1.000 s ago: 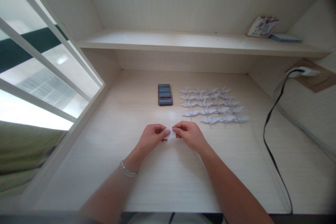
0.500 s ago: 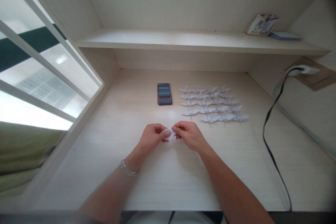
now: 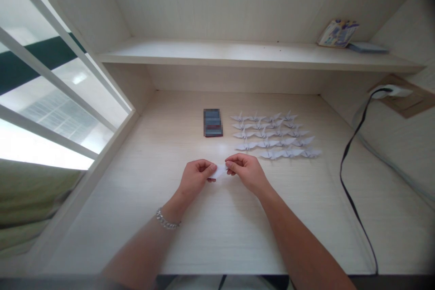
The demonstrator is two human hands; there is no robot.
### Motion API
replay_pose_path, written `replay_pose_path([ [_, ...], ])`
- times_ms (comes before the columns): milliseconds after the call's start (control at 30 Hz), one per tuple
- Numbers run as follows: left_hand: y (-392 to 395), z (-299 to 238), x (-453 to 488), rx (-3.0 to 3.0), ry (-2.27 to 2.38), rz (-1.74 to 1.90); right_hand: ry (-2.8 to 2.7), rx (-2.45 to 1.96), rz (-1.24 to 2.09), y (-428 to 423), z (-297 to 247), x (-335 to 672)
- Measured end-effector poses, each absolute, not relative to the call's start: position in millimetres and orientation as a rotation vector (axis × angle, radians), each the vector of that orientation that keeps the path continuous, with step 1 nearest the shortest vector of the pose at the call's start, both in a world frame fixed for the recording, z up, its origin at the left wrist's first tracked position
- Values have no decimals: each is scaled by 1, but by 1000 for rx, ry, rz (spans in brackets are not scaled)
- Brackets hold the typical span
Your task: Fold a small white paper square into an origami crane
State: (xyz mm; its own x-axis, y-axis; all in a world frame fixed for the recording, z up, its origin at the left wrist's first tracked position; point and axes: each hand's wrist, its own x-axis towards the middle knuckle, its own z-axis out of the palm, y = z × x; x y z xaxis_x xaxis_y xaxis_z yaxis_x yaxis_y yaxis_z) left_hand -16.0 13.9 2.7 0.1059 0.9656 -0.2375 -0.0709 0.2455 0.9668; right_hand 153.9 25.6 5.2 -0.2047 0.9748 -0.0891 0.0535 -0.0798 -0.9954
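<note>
Paper [image 3: 219, 172] is pinched at its left side by the closed fingers of the left hand [image 3: 196, 176] and at its right by those of the right hand [image 3: 246, 172], near folded white cranes [image 3: 268, 143] on the desk [image 3: 220, 235].

We find folded white paper cranes [image 3: 268, 143] on the pale wood-grained desk [image 3: 118, 190], right of a blue-grey rectangular object [image 3: 213, 122]; before both, a white paper piece [image 3: 219, 172] between left hand [image 3: 195, 176] and right hand [image 3: 248, 174].
</note>
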Motion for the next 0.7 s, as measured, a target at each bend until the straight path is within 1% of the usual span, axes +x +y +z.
replay_pose_path([
  [167,15,0,-18,1083,1246,1012,-1273,-1213,1316,32,2,160],
  [433,14,-3,-17,1108,1214,991,-1430,-1205,1425,24,2,151],
  [700,14,2,-16,1080,1209,958,-1401,-1237,1405,26,1,153],
])
